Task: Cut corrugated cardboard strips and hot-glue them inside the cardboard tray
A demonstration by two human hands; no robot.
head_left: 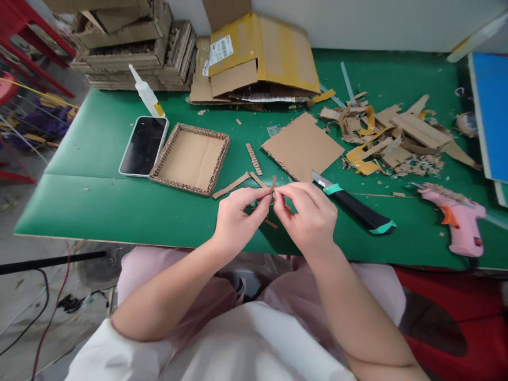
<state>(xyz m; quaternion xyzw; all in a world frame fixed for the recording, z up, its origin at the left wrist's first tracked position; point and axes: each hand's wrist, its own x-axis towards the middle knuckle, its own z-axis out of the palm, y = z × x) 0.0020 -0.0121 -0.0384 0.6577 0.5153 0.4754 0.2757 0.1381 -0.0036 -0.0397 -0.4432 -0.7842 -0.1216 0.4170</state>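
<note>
My left hand [241,214] and my right hand [307,214] meet over the front part of the green table. Both pinch a small cardboard strip [273,182] between thumb and fingertips; its upper end sticks up between them. Around my hands lie more thin strips, one of them a loose strip [231,186] left of my fingers and another a ridged strip [254,159] beyond them. To the left is a shallow cardboard tray [190,156] with corrugated walls. A flat cardboard square [304,145] rests past my right hand, and a black and teal utility knife [359,209] lies just right of it.
A phone [143,145] and a glue bottle [146,94] lie at the left. Stacked cardboard [130,47] and a yellow-taped box [265,53] stand at the back. Cardboard scraps [397,132], a pink glue gun [462,219] and a blue panel [492,111] are on the right.
</note>
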